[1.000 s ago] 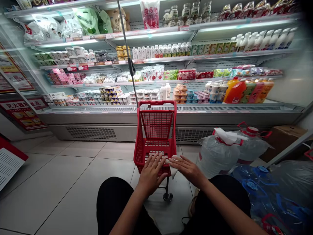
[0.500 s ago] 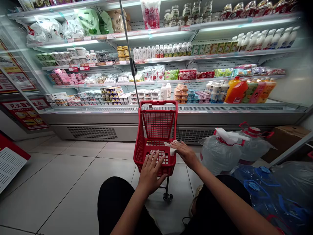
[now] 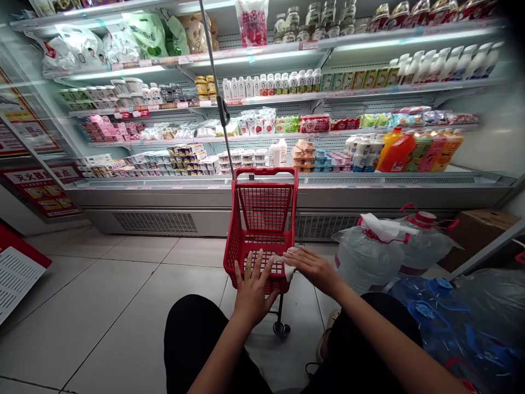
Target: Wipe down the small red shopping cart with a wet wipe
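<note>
My right hand [image 3: 309, 266] on the cloth [image 3: 289, 271], near right corner of the cart [image 3: 231, 257].
My left hand [image 3: 252, 289] fans its fingers over the near end (touching or hovering, I can't tell); my right fingers lie close together on the white cloth, thumb hidden, so any pinch is unclear. The red cart stands before me, the chiller [image 3: 151, 198] beyond. I'd judge the wiping underway; what's done or left elsewhere doesn't show.

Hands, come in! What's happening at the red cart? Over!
Left hand open over near end of cart. Right hand holding white cloth at its right rim. Water jugs to the right.
</note>
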A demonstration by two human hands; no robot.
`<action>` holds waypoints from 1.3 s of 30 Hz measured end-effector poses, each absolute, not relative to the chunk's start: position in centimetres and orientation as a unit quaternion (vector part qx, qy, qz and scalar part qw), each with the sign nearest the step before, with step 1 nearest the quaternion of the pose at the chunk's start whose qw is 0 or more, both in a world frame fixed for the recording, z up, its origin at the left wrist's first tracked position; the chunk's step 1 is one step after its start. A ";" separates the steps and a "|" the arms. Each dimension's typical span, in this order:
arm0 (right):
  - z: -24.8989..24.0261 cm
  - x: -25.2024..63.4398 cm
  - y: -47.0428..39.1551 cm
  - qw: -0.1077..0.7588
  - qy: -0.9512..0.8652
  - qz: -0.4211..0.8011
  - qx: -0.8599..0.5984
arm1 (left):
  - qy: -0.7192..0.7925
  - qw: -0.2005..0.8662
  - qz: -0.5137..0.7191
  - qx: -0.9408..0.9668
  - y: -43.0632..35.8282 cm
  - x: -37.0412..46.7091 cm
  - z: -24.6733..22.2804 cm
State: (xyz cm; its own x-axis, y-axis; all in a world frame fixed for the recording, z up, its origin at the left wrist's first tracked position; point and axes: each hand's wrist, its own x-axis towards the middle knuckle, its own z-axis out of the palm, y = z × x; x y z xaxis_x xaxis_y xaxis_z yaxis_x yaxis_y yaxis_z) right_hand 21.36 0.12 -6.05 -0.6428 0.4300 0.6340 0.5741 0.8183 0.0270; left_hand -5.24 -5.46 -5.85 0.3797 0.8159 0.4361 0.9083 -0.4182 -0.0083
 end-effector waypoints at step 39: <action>-8.3 18.0 -3.5 0.383 -0.862 -0.068 -0.325 | -0.537 0.130 -0.195 -0.810 -5.5 -2.9 -5.8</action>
State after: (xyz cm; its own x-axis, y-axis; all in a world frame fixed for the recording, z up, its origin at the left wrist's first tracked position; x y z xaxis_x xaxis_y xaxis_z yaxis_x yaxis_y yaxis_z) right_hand 18.03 -3.54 -8.27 -0.4945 0.5087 0.7048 0.6122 0.7794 -0.1330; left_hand -2.91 -5.51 -5.84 0.3469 0.8202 0.4549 0.9212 -0.3892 -0.0007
